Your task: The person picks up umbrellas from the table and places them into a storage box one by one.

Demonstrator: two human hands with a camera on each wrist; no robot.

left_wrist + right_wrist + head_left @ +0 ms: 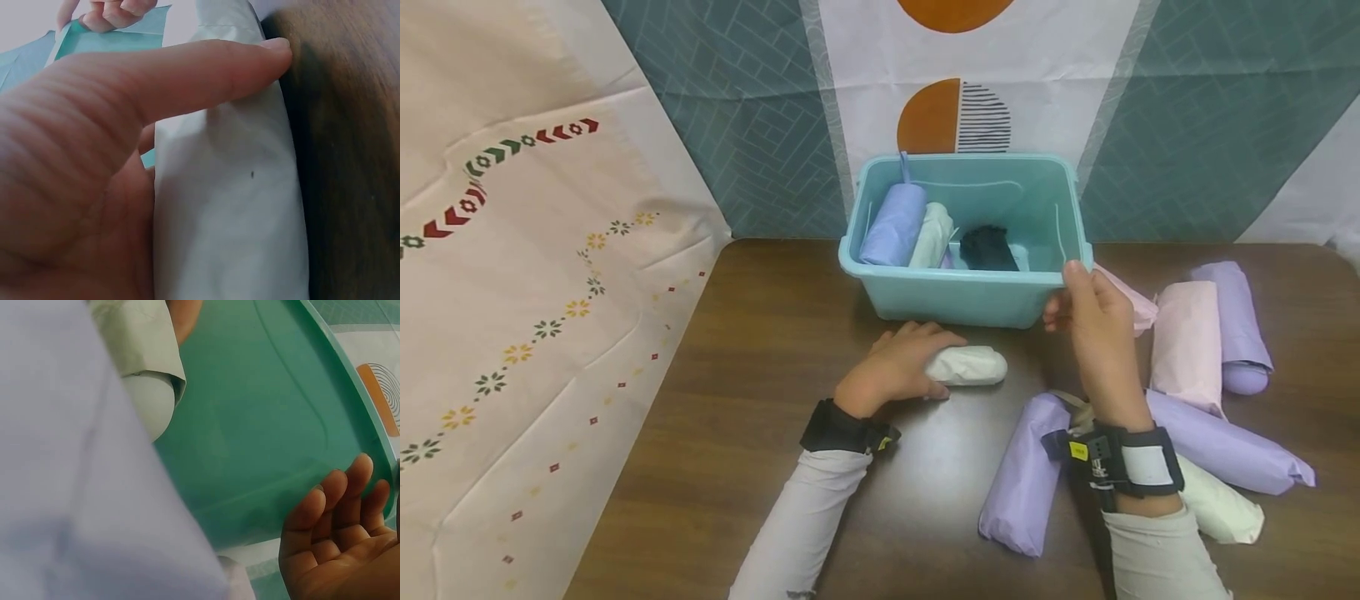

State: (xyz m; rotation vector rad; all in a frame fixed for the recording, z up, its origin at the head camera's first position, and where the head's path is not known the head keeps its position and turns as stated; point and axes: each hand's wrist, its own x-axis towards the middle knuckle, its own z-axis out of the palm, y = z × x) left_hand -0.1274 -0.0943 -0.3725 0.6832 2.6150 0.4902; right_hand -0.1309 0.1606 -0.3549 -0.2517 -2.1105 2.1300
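My left hand [898, 367] grips a pale green-white folded umbrella [968, 365] that lies on the table before the bin. The left wrist view shows the thumb laid across the umbrella's [231, 187] wrapped side, with the fingers mostly hidden behind it. At the front right corner of the turquoise plastic bin [955, 300], my right hand [1097, 325] holds the rim, thumb on top and fingers curled below. Inside the bin are a blue folded umbrella [895, 223] with a strap, a pale green one [931, 236] and a black crumpled item [988, 247].
Right of the bin lie a pink umbrella [1187, 346] and a lilac one [1232, 317]. Around the right forearm are a lilac umbrella [1026, 475], another lilac one [1228, 442] and a pale green one [1221, 500]. A patterned cloth [970, 50] hangs behind the bin.
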